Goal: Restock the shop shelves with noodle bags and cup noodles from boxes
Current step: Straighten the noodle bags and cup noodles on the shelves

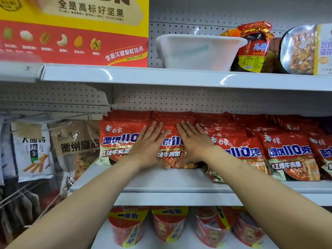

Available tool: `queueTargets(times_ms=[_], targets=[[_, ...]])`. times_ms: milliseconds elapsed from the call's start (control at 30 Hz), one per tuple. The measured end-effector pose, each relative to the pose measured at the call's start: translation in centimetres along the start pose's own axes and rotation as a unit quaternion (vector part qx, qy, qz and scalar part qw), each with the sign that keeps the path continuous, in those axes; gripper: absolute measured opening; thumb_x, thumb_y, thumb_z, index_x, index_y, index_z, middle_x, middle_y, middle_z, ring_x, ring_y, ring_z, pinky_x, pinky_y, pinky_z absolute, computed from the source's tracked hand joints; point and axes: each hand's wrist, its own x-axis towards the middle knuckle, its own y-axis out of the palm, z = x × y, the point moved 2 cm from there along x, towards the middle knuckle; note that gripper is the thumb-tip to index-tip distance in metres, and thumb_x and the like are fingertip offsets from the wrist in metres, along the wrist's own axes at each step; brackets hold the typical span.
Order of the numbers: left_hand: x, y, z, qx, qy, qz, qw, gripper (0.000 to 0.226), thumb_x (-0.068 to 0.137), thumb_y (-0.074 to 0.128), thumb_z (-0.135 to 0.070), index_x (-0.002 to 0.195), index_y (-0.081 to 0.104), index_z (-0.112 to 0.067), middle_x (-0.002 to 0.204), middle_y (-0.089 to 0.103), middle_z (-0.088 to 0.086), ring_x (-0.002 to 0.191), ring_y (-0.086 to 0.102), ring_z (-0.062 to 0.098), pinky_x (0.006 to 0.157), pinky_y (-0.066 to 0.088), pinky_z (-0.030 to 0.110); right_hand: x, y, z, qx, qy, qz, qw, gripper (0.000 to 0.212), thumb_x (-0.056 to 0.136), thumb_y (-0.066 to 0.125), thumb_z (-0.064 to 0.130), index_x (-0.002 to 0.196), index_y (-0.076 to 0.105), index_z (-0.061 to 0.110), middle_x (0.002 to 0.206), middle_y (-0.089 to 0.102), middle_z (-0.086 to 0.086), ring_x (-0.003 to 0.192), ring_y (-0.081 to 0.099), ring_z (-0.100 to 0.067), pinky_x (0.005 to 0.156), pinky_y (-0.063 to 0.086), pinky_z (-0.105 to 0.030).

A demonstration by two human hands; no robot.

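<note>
head view: left hand (pixel 149 146) and right hand (pixel 193 143) lie flat on the front noodle bag (pixel 170 151), fingers straight and slightly apart, thumbs at its lower edge, probably to seat the row upright on the middle shelf (pixel 161 180); cup noodles (pixel 168 225) stand on the shelf below

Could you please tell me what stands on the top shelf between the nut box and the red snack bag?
A white plastic tub, nothing else, as the head view shows.
</note>
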Motion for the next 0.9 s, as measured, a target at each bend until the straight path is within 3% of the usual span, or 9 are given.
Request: queueTargets(times_ms=[333,600,900], targets=[[0.8,0.1,-1.3,0.027,-0.037,0.005,0.999,0.134,0.067,0.070,-0.073,0.153,-0.022,-0.026,0.160,-0.027,0.005,0.145,-0.031,0.024,0.120,-0.013,0.049,0.1,0.0,-0.8,-0.015,-0.013,-0.015,1.000,0.152,0.057,0.084,0.068,0.156,-0.022,0.021,0.167,-0.016,-0.005,0.153,-0.014,-0.023,0.124,-0.007,-0.048],[-0.2,-2.0,-2.2,0.021,-0.031,0.021,0.999,0.132,0.066,0.067,-0.076,0.155,-0.017,-0.025,0.162,-0.022,0.005,0.147,-0.026,0.024,0.120,-0.014,0.049,-2.7,-1.5,-1.6,0.023,0.005,-0.025,0.999,0.136,0.067,0.074,0.073,0.159,-0.014,0.022,0.167,-0.012,-0.001,0.154,-0.012,-0.018,0.125,-0.003,-0.047],[-1.3,-4.1,-8.4,-0.057,0.022,0.012,0.998,0.126,0.068,0.059,-0.081,0.156,-0.012,-0.024,0.162,-0.019,0.002,0.148,-0.023,0.020,0.121,-0.011,0.047,-11.9,-4.2,-6.8,0.046,0.104,-0.046,0.992,0.125,0.071,0.063,0.080,0.161,-0.001,0.021,0.168,-0.003,0.002,0.155,-0.003,-0.016,0.124,0.001,-0.043]])
